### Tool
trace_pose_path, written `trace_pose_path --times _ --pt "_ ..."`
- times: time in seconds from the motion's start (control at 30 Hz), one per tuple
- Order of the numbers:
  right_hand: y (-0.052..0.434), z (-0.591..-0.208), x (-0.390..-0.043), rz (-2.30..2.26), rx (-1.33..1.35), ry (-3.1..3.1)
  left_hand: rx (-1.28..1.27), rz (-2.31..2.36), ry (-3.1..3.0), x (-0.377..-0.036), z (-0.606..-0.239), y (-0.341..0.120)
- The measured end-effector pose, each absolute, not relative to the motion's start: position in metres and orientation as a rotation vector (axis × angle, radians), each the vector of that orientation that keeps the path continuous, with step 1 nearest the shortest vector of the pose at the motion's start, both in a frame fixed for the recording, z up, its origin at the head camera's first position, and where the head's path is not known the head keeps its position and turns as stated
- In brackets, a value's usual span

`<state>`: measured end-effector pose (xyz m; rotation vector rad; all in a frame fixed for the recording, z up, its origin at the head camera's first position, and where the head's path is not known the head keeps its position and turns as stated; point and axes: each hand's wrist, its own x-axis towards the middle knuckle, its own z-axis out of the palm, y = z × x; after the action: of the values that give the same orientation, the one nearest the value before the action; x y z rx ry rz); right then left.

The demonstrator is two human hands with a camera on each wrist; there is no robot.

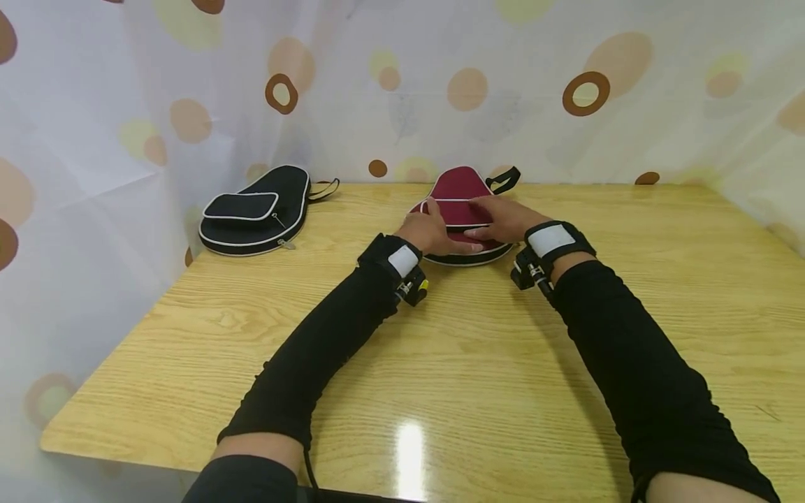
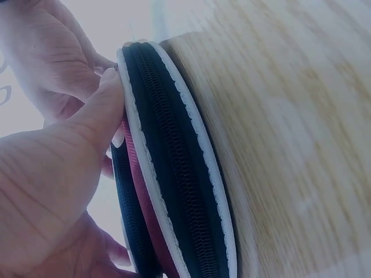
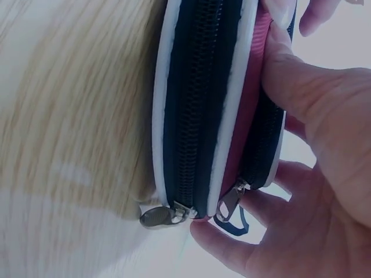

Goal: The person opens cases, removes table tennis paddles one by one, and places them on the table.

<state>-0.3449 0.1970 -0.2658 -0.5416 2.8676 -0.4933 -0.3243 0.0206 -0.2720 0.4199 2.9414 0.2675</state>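
The maroon paddle-shaped fabric case with white piping [image 1: 462, 209] lies flat on the pale wood-grain counter [image 1: 440, 363], toward the far edge, straight ahead of the person and under both hands. Its long axis runs away from the person: the broad rounded end is nearest the wrists, the narrow end with its black strap loop [image 1: 506, 179] points toward the spotted curtain [image 1: 402, 84]. Both hands are equally close, each already on the case, one at either side of its middle.

The left hand [image 1: 430, 232] rests on the case's left side, fingers gently bent over the top face; the left wrist view shows the thumb [image 2: 98, 110] pressed against the white-piped rim [image 2: 136, 150] beside the black zip band, more a press than a closed grip. The right hand [image 1: 503, 218] lies across the top of the case with fingers nearly straight, reaching leftward to meet the other hand. In the right wrist view its thumb [image 3: 290, 81] presses the maroon face, and two metal zip pulls [image 3: 156, 216] sit at the rim just below the case's rounded end, next to the fingertips.

A black paddle-shaped case with white piping [image 1: 254, 213] lies well to the left of the maroon one, apart from both hands.
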Motion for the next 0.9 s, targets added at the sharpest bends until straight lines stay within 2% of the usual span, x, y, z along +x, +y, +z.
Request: trace_pose_path --times 0.37,0.9 --pt "0.2016 -0.2694 -0.3448 -0.376 -0.509 2.878 0.365 0.32 2.944 -0.3219 -0.2732 0.0229" --pt "0.199 -0.2663 -0.3416 -0.326 -0.416 2.927 0.453 0.417 2.907 -0.3265 -0.2722 0.0154"
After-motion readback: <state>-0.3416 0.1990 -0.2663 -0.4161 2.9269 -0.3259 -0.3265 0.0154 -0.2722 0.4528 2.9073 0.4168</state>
